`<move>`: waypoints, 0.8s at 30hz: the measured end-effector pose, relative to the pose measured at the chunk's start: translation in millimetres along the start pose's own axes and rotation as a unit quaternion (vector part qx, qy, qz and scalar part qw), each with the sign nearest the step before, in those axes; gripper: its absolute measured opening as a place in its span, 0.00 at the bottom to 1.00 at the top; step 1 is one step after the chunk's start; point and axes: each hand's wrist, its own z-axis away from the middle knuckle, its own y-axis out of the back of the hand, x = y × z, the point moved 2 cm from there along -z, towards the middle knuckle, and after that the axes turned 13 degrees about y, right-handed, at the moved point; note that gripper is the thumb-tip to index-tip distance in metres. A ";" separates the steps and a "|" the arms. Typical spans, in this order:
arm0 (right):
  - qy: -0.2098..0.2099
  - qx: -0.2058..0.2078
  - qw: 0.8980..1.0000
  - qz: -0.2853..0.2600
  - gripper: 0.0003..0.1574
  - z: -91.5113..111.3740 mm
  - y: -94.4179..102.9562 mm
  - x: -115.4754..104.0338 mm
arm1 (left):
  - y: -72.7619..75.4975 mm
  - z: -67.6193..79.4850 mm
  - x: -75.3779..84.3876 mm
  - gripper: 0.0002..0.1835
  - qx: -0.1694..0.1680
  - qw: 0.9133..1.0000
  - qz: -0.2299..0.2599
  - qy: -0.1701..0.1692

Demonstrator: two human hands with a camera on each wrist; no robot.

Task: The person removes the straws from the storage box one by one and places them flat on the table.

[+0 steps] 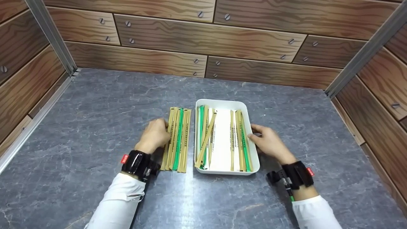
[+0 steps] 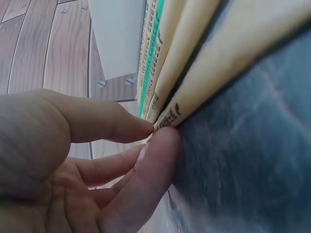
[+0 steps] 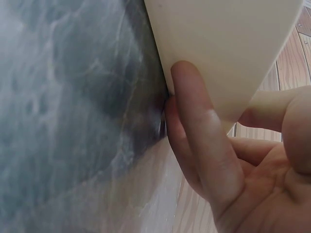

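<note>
My left hand (image 1: 155,134) is at the left edge of a row of thin paper-wrapped straws (image 1: 180,140), tan ones and a green one, lying side by side on the table. Thumb and forefinger pinch the outermost tan wrapped straw (image 2: 194,92), as the left wrist view shows. Beside the row stands a white plastic tray (image 1: 222,173) with tan, green and white wrapped straws along both its sides. My right hand (image 1: 268,141) holds the tray's right wall, thumb at the rim and fingers against the outside (image 3: 209,29).
Grey marbled table (image 1: 203,200) lies under everything. Wood-patterned panels (image 1: 178,35) stand at the back and both sides, with metal posts (image 1: 52,38) at the corners. One tan straw (image 1: 206,140) lies slanted over the others in the tray's left part.
</note>
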 end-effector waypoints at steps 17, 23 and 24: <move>-0.009 0.001 1.000 -0.014 0.35 0.4 0.8 -0.8 | -2.0 0.8 -0.2 0.16 -0.016 1.000 0.023 0.007; -0.010 0.001 1.000 -0.012 0.35 0.4 0.7 -1.1 | 1.8 0.8 2.6 0.19 -0.012 1.000 0.023 0.006; -0.010 0.001 1.000 -0.011 0.35 0.3 0.7 -1.1 | 3.1 1.2 4.7 0.21 -0.011 1.000 0.021 0.004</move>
